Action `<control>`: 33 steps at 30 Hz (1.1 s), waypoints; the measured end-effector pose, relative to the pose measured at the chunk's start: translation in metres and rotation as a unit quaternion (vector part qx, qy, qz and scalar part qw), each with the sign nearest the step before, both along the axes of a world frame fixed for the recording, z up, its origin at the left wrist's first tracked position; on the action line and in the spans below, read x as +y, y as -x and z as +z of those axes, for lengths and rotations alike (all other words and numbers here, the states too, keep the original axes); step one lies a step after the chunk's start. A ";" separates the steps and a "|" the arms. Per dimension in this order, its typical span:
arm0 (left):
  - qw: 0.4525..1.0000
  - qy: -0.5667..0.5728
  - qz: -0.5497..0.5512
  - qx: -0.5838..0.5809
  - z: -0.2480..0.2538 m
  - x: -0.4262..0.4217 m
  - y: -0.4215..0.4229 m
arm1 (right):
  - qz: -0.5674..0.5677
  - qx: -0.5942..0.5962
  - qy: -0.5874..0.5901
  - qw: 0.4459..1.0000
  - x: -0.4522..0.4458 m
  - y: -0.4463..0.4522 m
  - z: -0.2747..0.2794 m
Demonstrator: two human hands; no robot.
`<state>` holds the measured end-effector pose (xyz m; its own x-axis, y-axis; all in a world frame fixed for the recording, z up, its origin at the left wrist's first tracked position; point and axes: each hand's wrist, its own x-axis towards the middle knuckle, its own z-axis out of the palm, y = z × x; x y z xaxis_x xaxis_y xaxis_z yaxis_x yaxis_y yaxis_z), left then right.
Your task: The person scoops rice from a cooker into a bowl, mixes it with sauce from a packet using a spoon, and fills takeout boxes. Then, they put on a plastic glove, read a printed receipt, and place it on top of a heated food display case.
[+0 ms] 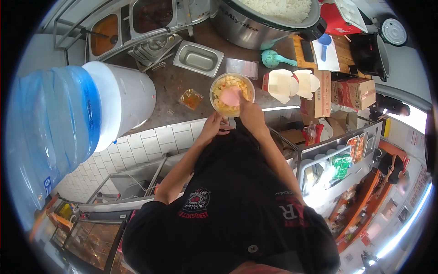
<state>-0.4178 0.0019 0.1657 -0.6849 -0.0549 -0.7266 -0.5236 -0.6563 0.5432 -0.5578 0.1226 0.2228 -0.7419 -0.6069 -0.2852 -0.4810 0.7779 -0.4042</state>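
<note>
A round tub of yellowish chopped food stands near the counter's front edge. My right hand is closed around the handle of a pink serving spoon, whose broad round head lies in the food. My left hand is at the near side of the tub, its fingers curled; what they hold, if anything, is hidden. A small clear bag of orange-brown sauce lies left of the tub. Open white-and-red takeaway boxes stand on the right.
Behind the tub are a steel pan, a clear plastic packet and a large rice cooker. A teal scoop lies behind the boxes. A white bucket and big water bottle stand left. Another person is far right.
</note>
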 end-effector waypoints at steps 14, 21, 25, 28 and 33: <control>0.963 0.248 0.100 0.039 -0.017 -0.026 0.036 | 0.170 0.072 -0.121 0.975 -0.011 0.036 0.007; 0.987 0.139 0.061 0.044 -0.033 0.003 -0.001 | -0.034 0.010 0.086 0.996 -0.011 0.009 0.026; 0.946 0.314 0.044 0.064 -0.018 -0.053 0.044 | -0.159 -0.035 0.094 0.982 -0.036 0.014 -0.009; 0.911 0.399 -0.025 0.103 -0.006 -0.068 0.062 | -0.068 -0.023 0.039 0.997 -0.047 0.014 -0.034; 0.927 0.367 -0.001 0.076 -0.018 -0.054 0.048 | 0.118 -0.003 -0.091 0.989 -0.015 0.038 0.014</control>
<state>-0.4656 -0.0524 0.1478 -0.7775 -0.4945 -0.3884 -0.4047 -0.0793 0.9110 -0.5959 0.1081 0.2368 -0.5832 -0.7019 -0.4090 -0.6566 0.7037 -0.2714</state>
